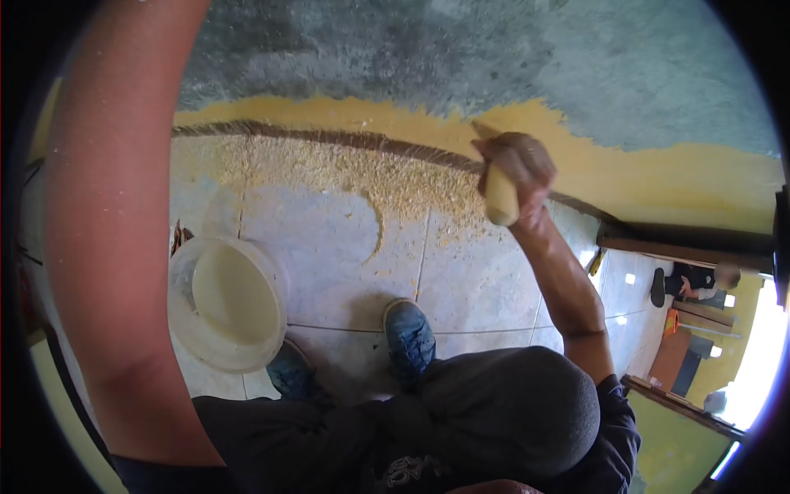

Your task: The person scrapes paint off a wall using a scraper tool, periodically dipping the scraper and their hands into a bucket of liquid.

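My right hand (527,165) is closed around the pale handle of a scraper (501,198), its thin blade pointing at the lower part of the wall. Motion blurs the hand a little, and I cannot tell whether the blade touches the wall. Yellow paint (362,115) runs along the wall's bottom, with a ragged upper border against bare grey plaster (395,53). Below, yellowish paint flakes (329,169) lie scattered over the tiles. On the left my left arm (115,214) reaches upward past the top of the view, leaving that hand out of sight.
A white plastic bucket (271,288) stands on the tiled floor (485,288) beside my feet in blue shoes (409,333). Brown skirting (304,136) edges the wall. At the far right, another person (695,284) is low near the floor beyond a doorway.
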The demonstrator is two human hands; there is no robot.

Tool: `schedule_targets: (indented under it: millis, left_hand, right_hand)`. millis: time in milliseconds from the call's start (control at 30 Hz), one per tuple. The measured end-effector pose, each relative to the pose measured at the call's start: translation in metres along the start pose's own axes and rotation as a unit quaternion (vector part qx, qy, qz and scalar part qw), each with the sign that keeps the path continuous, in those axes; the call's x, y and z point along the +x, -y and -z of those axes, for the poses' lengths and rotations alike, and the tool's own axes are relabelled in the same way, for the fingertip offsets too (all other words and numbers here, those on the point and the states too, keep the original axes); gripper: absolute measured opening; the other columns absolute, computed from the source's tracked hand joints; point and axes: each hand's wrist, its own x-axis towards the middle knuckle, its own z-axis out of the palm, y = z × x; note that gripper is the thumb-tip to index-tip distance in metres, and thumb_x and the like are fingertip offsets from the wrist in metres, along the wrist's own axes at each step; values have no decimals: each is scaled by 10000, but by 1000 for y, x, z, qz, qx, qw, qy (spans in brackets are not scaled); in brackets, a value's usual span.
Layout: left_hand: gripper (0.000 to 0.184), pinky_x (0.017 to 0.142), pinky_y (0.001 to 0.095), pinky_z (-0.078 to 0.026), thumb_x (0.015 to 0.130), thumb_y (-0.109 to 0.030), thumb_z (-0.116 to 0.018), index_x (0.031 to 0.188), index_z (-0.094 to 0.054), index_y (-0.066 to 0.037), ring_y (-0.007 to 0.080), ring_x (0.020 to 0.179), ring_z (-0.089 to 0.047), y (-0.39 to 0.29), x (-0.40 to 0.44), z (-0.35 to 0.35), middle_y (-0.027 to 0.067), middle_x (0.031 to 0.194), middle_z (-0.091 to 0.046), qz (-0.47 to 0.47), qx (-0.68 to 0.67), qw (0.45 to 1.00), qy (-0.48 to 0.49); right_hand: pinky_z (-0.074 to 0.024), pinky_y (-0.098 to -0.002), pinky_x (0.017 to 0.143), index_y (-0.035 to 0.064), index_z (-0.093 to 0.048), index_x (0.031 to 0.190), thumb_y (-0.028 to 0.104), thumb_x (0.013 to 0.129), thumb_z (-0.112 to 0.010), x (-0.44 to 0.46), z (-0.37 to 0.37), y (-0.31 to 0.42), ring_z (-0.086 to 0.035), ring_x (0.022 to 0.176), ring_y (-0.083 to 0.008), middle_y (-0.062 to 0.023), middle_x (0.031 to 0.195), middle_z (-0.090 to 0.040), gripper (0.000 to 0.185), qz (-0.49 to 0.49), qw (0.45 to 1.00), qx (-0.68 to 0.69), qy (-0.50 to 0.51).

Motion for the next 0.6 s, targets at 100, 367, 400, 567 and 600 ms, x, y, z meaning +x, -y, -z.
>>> schedule_targets:
  millis: [100, 367, 400, 567, 600]
  left_hand:
    - [430, 1180, 486, -306, 1001, -319, -560, 1373, -644, -120, 352, 1407, -486, 1, 3, -2, 117, 1446, -607, -6, 10, 1000, -8]
    - [429, 1178, 486, -309, 999, -320, -564, 1369, -647, -120, 352, 1406, -488, 0, 1, 0, 116, 1441, -610, -14, 45, 998, -30]
    - [429, 1178, 486, -310, 999, -320, -565, 1369, -647, -120, 352, 1405, -489, -1, 4, 1, 116, 1441, -611, -18, 50, 998, -34]
    - [428, 1176, 486, -312, 997, -320, -568, 1366, -649, -119, 351, 1404, -490, -6, 13, 1, 116, 1438, -613, -31, 71, 995, -55]
    - [428, 1176, 486, -312, 997, -320, -568, 1366, -649, -119, 351, 1404, -490, -7, 14, 2, 116, 1437, -613, -34, 77, 995, -60]
  right_hand:
    - [-531, -376, 621, 91, -732, 884, 172, 775, -682, -6, -11, -10, -698, 744, -232, -73, 844, -717, 146, 14, 1000, 17, 1]
    - [-508, -366, 595, 72, -687, 813, 121, 741, -733, 10, -4, 0, -671, 697, -233, -70, 787, -673, 98, 24, 999, 21, -25]
    - [-508, -366, 595, 72, -687, 813, 121, 741, -733, 8, -6, 1, -671, 697, -233, -70, 787, -673, 98, 24, 999, 20, -28]
    - [-499, -357, 557, 70, -666, 809, 75, 731, -764, 10, -12, 3, -661, 671, -241, -66, 767, -641, 125, 42, 999, 26, 2]
    - [-495, -360, 548, 72, -665, 813, 73, 740, -763, 14, -11, 0, -660, 670, -245, -68, 770, -641, 122, 13, 999, 45, -10]
